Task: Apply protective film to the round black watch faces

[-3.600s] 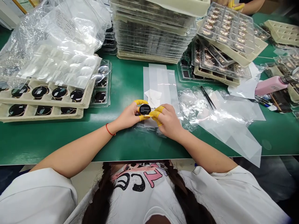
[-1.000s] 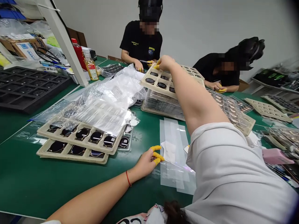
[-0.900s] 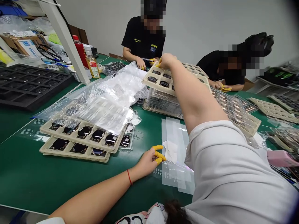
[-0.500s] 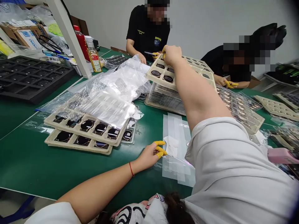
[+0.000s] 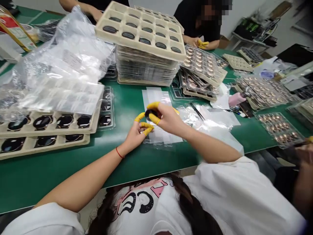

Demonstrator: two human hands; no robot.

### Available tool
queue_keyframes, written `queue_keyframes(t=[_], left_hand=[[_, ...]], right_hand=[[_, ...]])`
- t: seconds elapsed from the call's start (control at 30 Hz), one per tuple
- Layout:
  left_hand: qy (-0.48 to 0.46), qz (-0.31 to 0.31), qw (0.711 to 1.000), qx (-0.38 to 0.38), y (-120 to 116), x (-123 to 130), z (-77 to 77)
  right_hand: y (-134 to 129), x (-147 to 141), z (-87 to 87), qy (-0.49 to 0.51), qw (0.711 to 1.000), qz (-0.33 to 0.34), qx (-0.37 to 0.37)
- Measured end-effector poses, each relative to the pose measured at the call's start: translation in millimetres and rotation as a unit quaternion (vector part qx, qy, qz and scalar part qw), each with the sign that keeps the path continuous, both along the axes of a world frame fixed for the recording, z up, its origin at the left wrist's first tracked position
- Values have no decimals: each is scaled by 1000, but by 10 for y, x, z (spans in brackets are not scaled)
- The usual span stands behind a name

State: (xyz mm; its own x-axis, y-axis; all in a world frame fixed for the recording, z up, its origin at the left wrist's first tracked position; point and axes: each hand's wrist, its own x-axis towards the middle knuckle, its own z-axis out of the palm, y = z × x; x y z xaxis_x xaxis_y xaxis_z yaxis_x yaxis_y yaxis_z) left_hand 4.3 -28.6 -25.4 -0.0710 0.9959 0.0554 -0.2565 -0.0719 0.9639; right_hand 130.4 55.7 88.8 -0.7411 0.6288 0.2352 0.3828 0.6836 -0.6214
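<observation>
My right hand [image 5: 166,117], with yellow finger cots, grips a dark round disc [image 5: 148,113] between thumb and fingertips above the work spot. My left hand [image 5: 137,133], also in yellow finger cots, is beside it, its raised index finger close to the disc. The left thumb and another finger are pinched together; a thin edge shows there, but what they hold is unclear. Beneath both hands lie white paper strips [image 5: 153,93] and a clear film [image 5: 158,143] with small white printed lines. A cream tray [image 5: 156,54] holding dark discs tops the stack beyond my hands.
At left, cream trays [image 5: 53,131] of glossy dark discs lie under clear plastic bags [image 5: 70,49]. Tweezers [image 5: 197,111] rest on plastic at right. Farther right are clear trays of gold-coloured parts [image 5: 281,127] and a pink object [image 5: 236,99]. Co-workers sit across the green table [image 5: 97,163].
My right hand has come back from the cream tray on the stack to my left hand, now with a dark disc. My view has turned right and down.
</observation>
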Motion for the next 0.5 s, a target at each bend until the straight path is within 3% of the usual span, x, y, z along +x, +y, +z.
queue_keyframes(t=[0.07,0.13,0.23,0.37,0.43,0.5], left_hand=[[37,-13,999,14,-50,64,-12],[80,-10,996,34,-82,105,-20],[131,9,990,54,-97,111,-29],[207,16,977,54,-113,84,-27],[223,-6,974,43,-133,90,-8],[207,-50,977,7,-154,104,34]], right_hand=[[-170,191,-338,4,995,-34,-89],[-234,277,-562,2,992,-51,-118],[-284,293,-745,27,998,-48,-38],[-404,309,-790,36,991,-28,129],[-385,398,-727,20,988,11,155],[-225,587,-638,11,990,-20,138]])
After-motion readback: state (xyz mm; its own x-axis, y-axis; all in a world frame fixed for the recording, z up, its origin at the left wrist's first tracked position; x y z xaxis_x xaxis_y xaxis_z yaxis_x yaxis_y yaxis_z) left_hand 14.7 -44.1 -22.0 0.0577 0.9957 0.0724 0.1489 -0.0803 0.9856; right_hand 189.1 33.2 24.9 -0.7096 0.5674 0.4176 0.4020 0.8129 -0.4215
